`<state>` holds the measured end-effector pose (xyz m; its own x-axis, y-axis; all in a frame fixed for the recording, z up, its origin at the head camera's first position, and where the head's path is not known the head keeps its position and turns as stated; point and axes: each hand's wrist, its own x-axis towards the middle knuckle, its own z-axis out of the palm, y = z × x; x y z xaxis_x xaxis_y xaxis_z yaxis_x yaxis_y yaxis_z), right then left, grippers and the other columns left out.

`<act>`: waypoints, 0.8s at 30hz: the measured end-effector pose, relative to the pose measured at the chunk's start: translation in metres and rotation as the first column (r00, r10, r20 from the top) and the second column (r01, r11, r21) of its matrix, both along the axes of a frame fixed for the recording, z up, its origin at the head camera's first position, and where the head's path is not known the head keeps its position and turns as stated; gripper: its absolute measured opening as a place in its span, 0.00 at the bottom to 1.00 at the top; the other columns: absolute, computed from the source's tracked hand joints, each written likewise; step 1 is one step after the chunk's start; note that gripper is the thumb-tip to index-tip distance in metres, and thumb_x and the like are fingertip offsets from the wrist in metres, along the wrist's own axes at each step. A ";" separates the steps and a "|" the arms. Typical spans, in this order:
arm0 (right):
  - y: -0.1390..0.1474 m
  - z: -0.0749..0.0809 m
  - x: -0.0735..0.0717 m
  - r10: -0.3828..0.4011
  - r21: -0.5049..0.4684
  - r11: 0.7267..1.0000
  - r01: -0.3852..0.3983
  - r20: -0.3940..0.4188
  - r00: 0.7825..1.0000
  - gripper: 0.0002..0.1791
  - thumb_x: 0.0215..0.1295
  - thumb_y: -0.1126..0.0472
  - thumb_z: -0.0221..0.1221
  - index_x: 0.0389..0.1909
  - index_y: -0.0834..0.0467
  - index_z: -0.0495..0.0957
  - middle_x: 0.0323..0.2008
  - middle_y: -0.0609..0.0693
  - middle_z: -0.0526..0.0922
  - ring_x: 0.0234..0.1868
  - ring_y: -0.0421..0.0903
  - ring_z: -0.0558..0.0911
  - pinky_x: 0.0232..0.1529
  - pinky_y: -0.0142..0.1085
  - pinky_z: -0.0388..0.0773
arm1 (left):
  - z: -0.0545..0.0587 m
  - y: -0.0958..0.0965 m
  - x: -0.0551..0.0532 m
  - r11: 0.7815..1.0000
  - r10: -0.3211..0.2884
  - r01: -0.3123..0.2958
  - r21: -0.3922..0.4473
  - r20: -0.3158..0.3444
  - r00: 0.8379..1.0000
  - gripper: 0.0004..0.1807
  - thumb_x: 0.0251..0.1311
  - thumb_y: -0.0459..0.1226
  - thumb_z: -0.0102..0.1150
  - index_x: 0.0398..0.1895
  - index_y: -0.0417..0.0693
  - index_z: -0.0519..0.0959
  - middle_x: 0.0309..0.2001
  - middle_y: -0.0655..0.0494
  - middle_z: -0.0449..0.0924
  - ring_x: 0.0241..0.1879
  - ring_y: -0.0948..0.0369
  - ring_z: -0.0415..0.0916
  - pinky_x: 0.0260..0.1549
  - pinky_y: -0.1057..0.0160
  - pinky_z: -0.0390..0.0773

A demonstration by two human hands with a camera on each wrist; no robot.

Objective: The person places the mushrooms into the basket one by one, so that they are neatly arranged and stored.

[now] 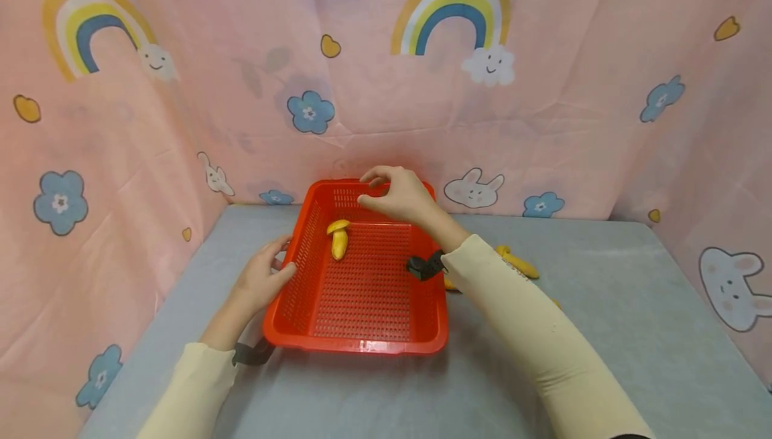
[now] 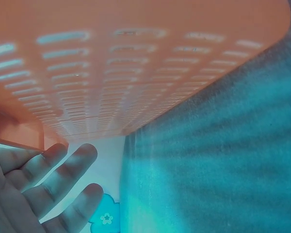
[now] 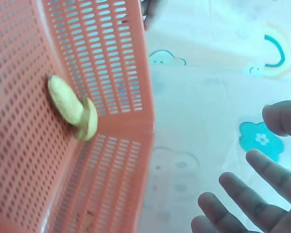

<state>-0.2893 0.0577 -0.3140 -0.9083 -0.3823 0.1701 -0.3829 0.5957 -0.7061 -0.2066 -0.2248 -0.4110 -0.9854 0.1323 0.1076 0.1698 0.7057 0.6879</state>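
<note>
Basket, red perf. plastic, rect., w/ smooth yellow mushroom inside

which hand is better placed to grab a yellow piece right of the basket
Probably the right hand: empty, with its sleeve on that side near one yellow piece; the left hand is at the basket's left rim.

Head view is showing soft, even light; basket is catching slight glare. Left wrist view is running teal, shadows streaking the table. Right wrist view is washing out the curtain.
</note>
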 end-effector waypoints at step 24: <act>0.091 0.010 0.053 -0.003 0.147 0.989 0.022 -0.131 0.991 0.20 0.58 0.54 0.65 0.52 0.53 0.78 0.49 0.52 0.82 0.44 0.51 0.81 0.46 0.46 0.80 | 0.002 0.001 0.001 1.000 0.003 -0.003 0.007 0.030 1.000 0.32 0.63 0.38 0.52 0.71 0.43 0.61 0.61 0.41 0.70 0.38 0.54 0.75 0.31 0.61 0.81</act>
